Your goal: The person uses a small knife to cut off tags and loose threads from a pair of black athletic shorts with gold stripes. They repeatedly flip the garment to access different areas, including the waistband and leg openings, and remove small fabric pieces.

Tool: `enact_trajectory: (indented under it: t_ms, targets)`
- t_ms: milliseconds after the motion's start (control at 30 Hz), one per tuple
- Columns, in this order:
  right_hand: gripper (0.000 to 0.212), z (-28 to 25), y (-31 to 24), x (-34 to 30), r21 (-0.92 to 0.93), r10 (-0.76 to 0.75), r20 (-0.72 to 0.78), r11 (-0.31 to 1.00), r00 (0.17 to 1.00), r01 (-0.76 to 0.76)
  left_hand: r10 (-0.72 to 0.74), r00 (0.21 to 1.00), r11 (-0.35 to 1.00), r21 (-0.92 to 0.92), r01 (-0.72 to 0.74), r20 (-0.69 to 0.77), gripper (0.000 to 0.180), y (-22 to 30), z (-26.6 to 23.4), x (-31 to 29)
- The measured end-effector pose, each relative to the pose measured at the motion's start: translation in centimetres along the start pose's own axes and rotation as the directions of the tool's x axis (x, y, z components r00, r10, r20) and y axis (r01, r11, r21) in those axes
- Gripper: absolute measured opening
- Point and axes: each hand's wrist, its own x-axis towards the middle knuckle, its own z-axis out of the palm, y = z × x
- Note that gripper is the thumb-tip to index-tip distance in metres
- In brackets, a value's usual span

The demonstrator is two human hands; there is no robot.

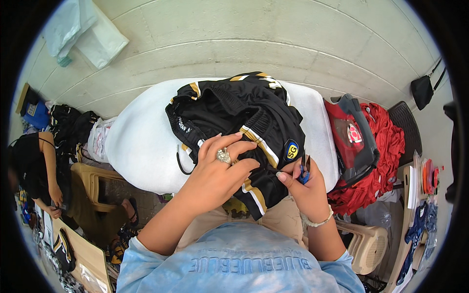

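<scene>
The left hand [220, 168], fingers spread and partly curled, rests on the black garment [281, 124]; whether it pinches the fabric cannot be determined. The right hand [312, 188], closed around blue-handled snips [305, 175], is positioned at the garment's near right portion. The garment extends beyond both hands on the white worktop [139, 141]. A red bag [342, 127] lies beyond and right of the right hand.
</scene>
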Motion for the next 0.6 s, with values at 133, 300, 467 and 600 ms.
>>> enact_trajectory:
  t_ms: [133,300,467,600]
  targets:
    - [0.029,-0.1,-0.4,0.1,0.198,0.052,0.039,0.978,0.998,-0.059,0.017,0.995,1.0,0.003,-0.017,-0.098,0.021,0.3,-0.2,-0.4]
    - [0.029,0.1,-0.7,0.0,0.256,0.086,0.017,0.963,0.996,-0.087,-0.048,0.993,0.993,-0.113,0.035,-0.108,0.025,1.3,0.3,-1.0]
    - [0.027,-0.3,-0.6,0.0,0.229,0.045,-0.034,0.973,0.998,-0.036,-0.036,0.999,0.999,-0.021,0.036,-0.029,0.024,1.4,1.5,-1.3]
    - [0.029,-0.6,-0.4,0.1,0.111,-0.006,-0.064,0.994,0.998,0.013,-0.046,0.999,0.998,-0.036,0.045,-0.006,0.021,1.0,1.6,-1.6]
